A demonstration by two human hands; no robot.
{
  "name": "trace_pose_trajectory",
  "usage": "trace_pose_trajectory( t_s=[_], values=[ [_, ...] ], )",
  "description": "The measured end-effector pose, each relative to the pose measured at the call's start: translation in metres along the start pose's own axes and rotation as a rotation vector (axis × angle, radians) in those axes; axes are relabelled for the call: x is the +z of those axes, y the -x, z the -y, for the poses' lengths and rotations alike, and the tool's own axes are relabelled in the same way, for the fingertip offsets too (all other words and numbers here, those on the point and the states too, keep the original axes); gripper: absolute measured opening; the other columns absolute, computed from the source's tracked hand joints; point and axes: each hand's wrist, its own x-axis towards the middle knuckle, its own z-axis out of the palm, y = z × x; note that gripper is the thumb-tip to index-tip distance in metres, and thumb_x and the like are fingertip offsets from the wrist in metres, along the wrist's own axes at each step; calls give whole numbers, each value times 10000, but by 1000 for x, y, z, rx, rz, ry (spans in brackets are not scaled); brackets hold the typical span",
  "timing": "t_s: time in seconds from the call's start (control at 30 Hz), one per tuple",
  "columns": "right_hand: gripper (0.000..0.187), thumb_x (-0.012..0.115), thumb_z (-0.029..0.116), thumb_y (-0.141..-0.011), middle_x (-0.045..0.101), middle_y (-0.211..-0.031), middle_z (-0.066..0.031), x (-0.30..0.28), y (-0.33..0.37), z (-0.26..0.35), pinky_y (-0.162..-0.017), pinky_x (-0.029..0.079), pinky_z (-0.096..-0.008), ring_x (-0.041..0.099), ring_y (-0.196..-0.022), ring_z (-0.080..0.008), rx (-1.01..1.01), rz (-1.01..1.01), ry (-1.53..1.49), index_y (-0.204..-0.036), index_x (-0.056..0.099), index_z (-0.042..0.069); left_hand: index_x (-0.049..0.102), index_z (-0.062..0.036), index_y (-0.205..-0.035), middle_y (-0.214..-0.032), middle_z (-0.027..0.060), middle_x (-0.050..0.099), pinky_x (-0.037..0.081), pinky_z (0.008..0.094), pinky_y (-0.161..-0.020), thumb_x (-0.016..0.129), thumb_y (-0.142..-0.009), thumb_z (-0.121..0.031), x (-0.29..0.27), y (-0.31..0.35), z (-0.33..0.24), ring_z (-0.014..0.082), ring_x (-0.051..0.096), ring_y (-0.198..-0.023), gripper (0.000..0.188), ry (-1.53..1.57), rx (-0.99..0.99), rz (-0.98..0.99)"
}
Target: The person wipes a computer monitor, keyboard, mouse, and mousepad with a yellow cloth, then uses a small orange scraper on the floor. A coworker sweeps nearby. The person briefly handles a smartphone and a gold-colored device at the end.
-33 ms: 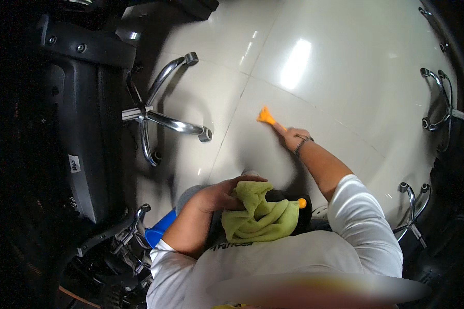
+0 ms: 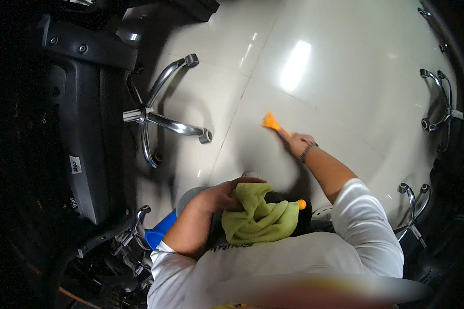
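Note:
My right hand [image 2: 300, 144], with a dark bracelet at the wrist, is closed round the handle of an orange scraper [image 2: 270, 122]. Its flared head points up and left, at the pale floor tiles [image 2: 227, 103]; whether it touches them I cannot tell. Over my lap lies a bunched green cloth [image 2: 265, 219]. My left hand [image 2: 229, 194] is at the cloth's upper left edge, a fold of it between thumb and fingers, the fingertips partly covered. A round orange end [image 2: 302, 204] of some object shows beside the cloth on its right.
On the left a black office chair [image 2: 87, 129] stands close, its chrome base [image 2: 175, 123] reaching over the floor. Something blue [image 2: 160, 229] is beside my left forearm. More chrome chair bases [image 2: 443, 105] line the right side, another one [image 2: 412, 206] low on the right.
My right hand and the orange scraper have shifted slightly right and toward me. The left hand and the green cloth have hardly moved.

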Motion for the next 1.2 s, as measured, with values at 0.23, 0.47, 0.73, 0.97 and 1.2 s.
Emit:
trace_pose_trajectory(
  t_s=[0.23, 0.47, 0.73, 0.97, 1.2],
  values=[
    [503, 342, 195, -871, 587, -963, -159, 11, 19, 15, -774, 452, -397, 580, -916, -299, -184, 107, 270, -1347, 183, 223, 404, -73, -1254, -1213, 50, 448, 268, 297, -982, 653, -628, -26, -3, -1, -2, 170, 395, -1130, 675, 65, -4, 77],
    [437, 312, 228, -891, 568, -1023, -180, 33, -36, 47, -820, 434, -395, 565, -958, -299, -265, 94, 208, -1324, 253, 231, 403, -54, -1251, -1247, 56, 426, 276, 296, -977, 688, -643, -73, -4, -8, -13, 168, 385, -1141, 671, 34, -71, 83],
    [358, 320, 272, -899, 567, -838, -127, 90, 122, -131, -597, 481, -390, 593, -798, -270, -192, 304, 455, -1251, 370, 313, 284, 46, -1284, -1244, 113, 423, 297, 295, -955, 616, -581, -19, -18, -4, -27, 189, 402, -1134, 781, 212, -18, 26],
    [389, 256, 442, -906, 570, -758, -146, 135, 104, -67, -707, 460, -419, 585, -821, -296, 193, 298, -344, -1063, 555, 250, 281, 48, -1285, -1236, 128, 433, 315, 308, -945, 648, -620, -74, -23, -38, -35, 197, 413, -1133, 769, -42, -45, 284],
    [356, 359, 220, -882, 565, -938, -131, 110, 147, -123, -662, 485, -380, 593, -766, -295, -37, 99, 98, -1206, 421, 355, 283, 46, -1284, -1216, 130, 451, 348, 310, -922, 681, -652, -146, -7, -59, -41, 197, 459, -1088, 771, 54, -130, 260]
  ],
)
